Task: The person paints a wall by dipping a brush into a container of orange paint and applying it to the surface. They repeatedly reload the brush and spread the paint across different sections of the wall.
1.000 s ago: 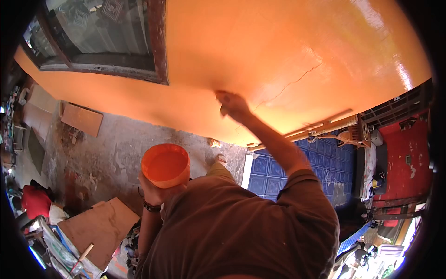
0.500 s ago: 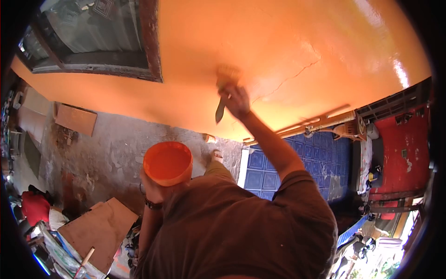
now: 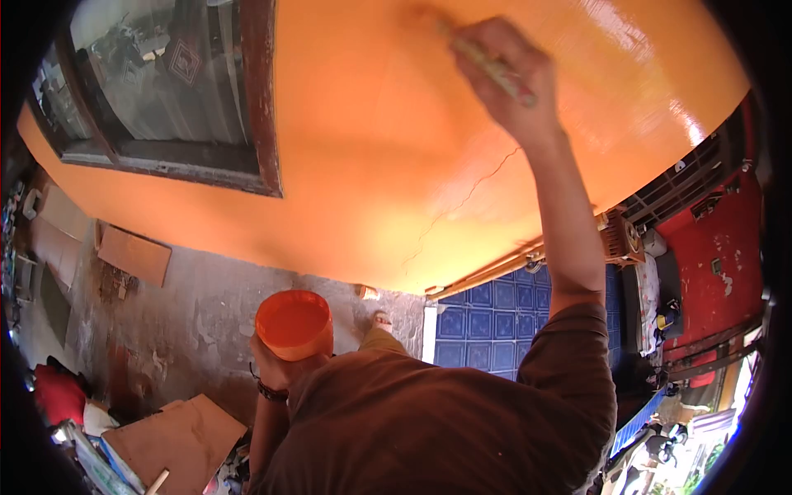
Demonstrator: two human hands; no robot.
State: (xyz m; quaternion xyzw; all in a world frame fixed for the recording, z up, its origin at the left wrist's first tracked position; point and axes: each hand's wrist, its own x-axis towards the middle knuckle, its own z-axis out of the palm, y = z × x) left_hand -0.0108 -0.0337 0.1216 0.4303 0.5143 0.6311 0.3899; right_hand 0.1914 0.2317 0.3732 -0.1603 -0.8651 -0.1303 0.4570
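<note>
High up at the orange wall [image 3: 371, 157], my right hand [image 3: 528, 91] is wrapped round the worn handle of a paintbrush [image 3: 499, 74]. The brush head is smeared by motion and lies against or close to the wall, pointing up and left. Down by my chest, my left hand [image 3: 276, 369] grips an orange plastic tub [image 3: 325, 340] from its lower left side. Orange-red paint [image 3: 294, 320] shows inside the tub. A thin crack [image 3: 466, 198] runs down the wall below my right forearm.
Left of the painted area is a window with a dark wooden frame [image 3: 270, 107]. Below lies a rough concrete floor [image 3: 198, 313], meeting blue tiles [image 3: 474, 322] on the right. Cardboard [image 3: 177, 441] and clutter lie at lower left. A wooden chair [image 3: 623, 237] stands beyond the tiles.
My right hand has moved up and to the right with the paintbrush, its arm now stretched higher. The view has tilted upward, so the tub and floor sit lower.
</note>
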